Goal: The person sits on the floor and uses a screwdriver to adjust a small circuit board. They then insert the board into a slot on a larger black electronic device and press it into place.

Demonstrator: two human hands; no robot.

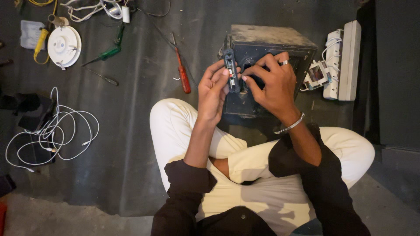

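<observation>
Just fingers (pixel 222 72) round slim dark casing (pixel 230 70)

Hands (pixel 245 85) raised above crossed legs, directly before black metal box (pixel 269 48); box blocks way forward. Right of box: white power strip (pixel 345 59) and small transformer part (pixel 317 75), tight gap. Left of box: red screwdriver (pixel 183 73), green screwdriver (pixel 104 54), then open dark floor mat (pixel 127 153) down to left knee. Far left: tangled white cable (pixel 52 135), round white fixture (pixel 64 46).
</observation>
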